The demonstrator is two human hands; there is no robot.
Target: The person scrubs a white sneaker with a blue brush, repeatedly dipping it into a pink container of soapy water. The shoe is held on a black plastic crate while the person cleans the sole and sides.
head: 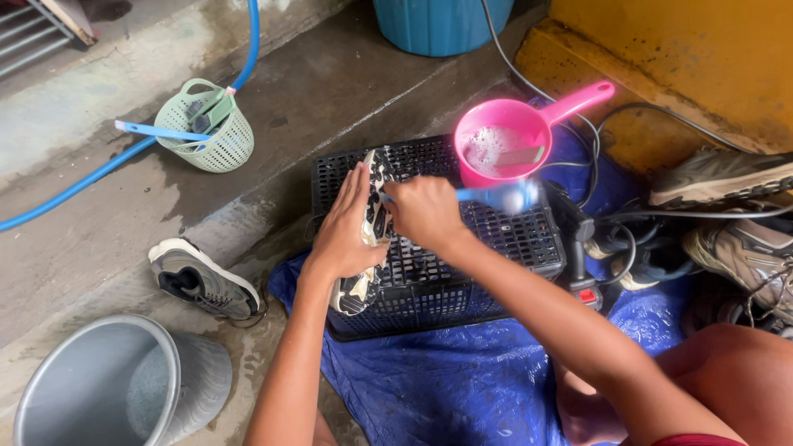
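Observation:
A black and white patterned shoe (373, 216) lies on its side on an upturned black plastic crate (504, 235). My left hand (345, 227) presses flat on the shoe and steadies it. My right hand (425, 211) is closed on a blue brush (504, 196) whose handle end sticks out to the right, blurred; its bristle end is against the shoe, hidden by my fingers. A pink dipper (512, 140) holding soapy water stands on the crate's far right corner.
A grey sneaker (202, 281) lies on the wet concrete at left, above a grey bucket (124, 384). A green basket (206, 124) holds brushes beside a blue hose (99, 169). More shoes (743, 215) and cables lie at right. A blue tarp (462, 380) spreads under the crate.

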